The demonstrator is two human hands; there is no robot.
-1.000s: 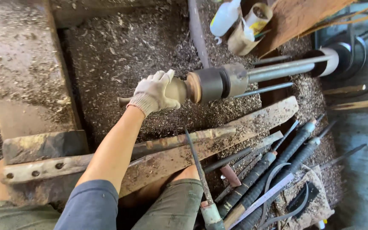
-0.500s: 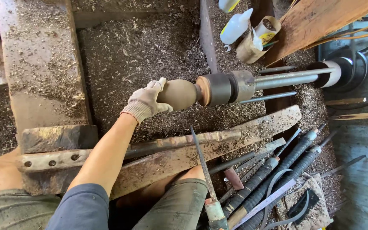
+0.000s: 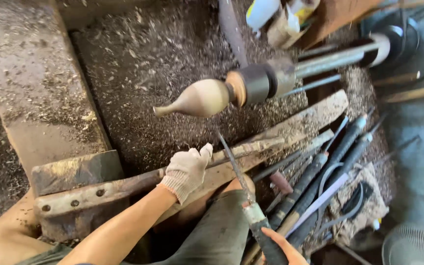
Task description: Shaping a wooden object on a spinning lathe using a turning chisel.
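Observation:
A pear-shaped wooden piece [image 3: 199,98] spins on a lathe, held by a dark chuck [image 3: 256,83] on a metal shaft [image 3: 330,61]. My left hand [image 3: 187,171], in a white knit glove, rests on the long metal tool rest [image 3: 123,184] below the piece, apart from the wood. My right hand [image 3: 280,248], bare and partly cut off at the bottom edge, grips the dark handle of a long turning chisel [image 3: 236,172]. The chisel's blade points up toward the piece without touching it.
Wood shavings [image 3: 138,59] cover the lathe bed. Several long-handled chisels [image 3: 320,176] lie at the right on a rag. A thick beam [image 3: 30,83] runs along the left. Plastic bottles [image 3: 263,12] stand at the top, a fan [image 3: 413,245] at bottom right.
My left hand has let go of the wooden piece's tip and dropped down to the tool rest. The view has shifted, and my right hand with the chisel is now visible.

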